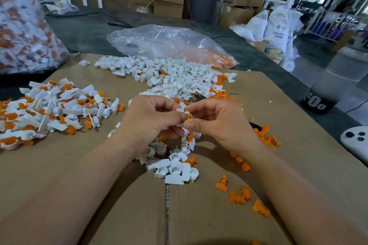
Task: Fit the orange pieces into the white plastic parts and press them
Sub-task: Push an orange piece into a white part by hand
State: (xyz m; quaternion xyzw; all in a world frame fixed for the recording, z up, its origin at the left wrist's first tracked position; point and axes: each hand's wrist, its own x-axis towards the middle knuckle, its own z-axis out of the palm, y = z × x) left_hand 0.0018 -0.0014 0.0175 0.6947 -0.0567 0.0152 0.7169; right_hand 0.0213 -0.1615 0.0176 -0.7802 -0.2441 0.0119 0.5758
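Head view, the only one supplied.

**Work in hand.** At the centre of the frame both hands are closed on one assembly, held clear above the cardboard worktop (79, 165). The left hand (151, 119) pinches a white plastic part (180, 110) between thumb and fingers. The right hand (217, 123) meets it from three o'clock, thumb and forefinger clamped on the orange piece (189, 116), which shows at the part's opening. Judgement: the piece is entered and being pressed. The opposed grip lets each hand brace against the other's push. Whether the piece is fully seated cannot be told, as the fingers cover the joint.

**Stock layout.** Placement appears arranged by stage of work.
- Bare white parts (171, 77) lie heaped at twelve o'clock from the hands.
- A smaller heap (175, 167) lies at six o'clock, directly under the hands.
- Loose orange pieces (239, 198) lie scattered from three to five o'clock, nearest the right hand that feeds them.
- Fitted units (49, 109), white with orange showing, are piled at nine o'clock, apart from the raw stock.

**Packaging.**
- A clear bag (169, 43) at twelve o'clock, beyond the white heap, holds some orange stock.
- A full bag (23, 32) of white-and-orange items stands at ten o'clock.

**Progress.** Judged part-way, since much loose stock remains.
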